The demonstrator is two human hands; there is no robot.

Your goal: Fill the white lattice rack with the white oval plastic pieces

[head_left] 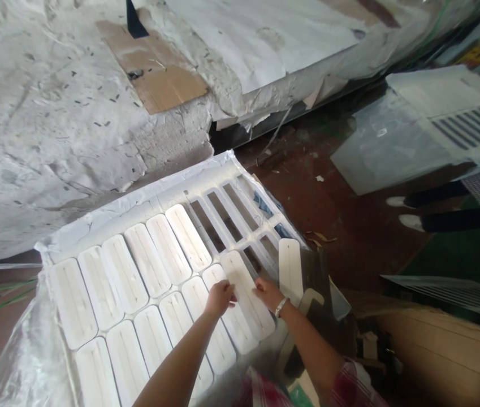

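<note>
Settling a white round-cornered panel (250, 297) onto a slotted white frame (250, 237) looks like the step in hand. That panel lies between the two hands: the left hand (220, 298) has its fingers curled in at one long edge, and the right hand (268, 294) pinches at the opposite edge, so both seem to hold it by its sides. Whether its underside meets the frame everywhere cannot be told. Left of the fingers, matching panels (127, 271) lie closely side by side in two rows; beyond the fingers, open slots (224, 217) show between bare bars. Just right of the right fingers is a loose panel (289, 268), its support hidden. The next move probably calls for squaring the held panel against the neighbouring panel (240, 333) on its left, then easing the fingers off without nudging either.
</note>
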